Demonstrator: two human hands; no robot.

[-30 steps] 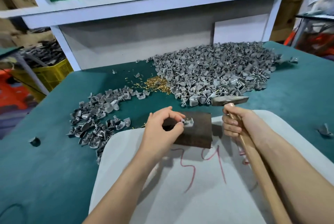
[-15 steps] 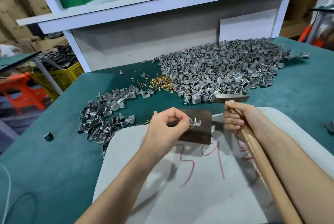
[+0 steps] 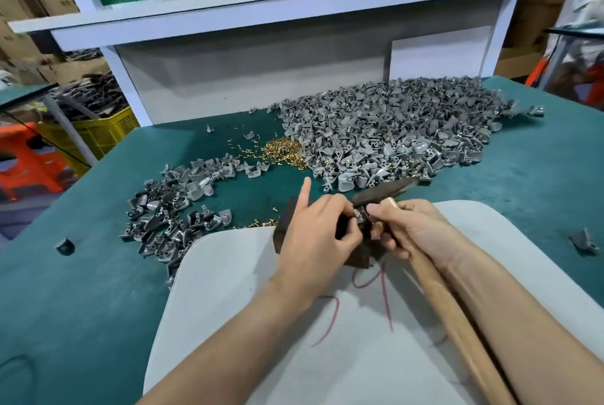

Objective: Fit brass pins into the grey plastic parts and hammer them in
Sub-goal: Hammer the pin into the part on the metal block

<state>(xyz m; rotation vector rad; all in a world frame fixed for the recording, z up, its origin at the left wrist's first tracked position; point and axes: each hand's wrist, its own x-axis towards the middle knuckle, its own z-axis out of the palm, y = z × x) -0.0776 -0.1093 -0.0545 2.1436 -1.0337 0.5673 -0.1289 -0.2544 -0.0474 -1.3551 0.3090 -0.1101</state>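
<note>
In the head view, a small grey plastic part (image 3: pixel 359 215) was pinched on the dark block (image 3: pixel 287 225) by the left hand (image 3: pixel 318 231), index raised. The hammer (image 3: pixel 385 190) was gripped close under its head by the right hand (image 3: pixel 411 228), fingers wrapped shut around the handle. A smaller heap (image 3: pixel 173 208), judged finished, lay left; the far larger pile (image 3: pixel 392 133) and loose brass pins (image 3: pixel 284 151) suggested most work remained. Swing room was tight, the fingers being beside the hammer head; the green surface (image 3: pixel 81 290) stood open.
</note>
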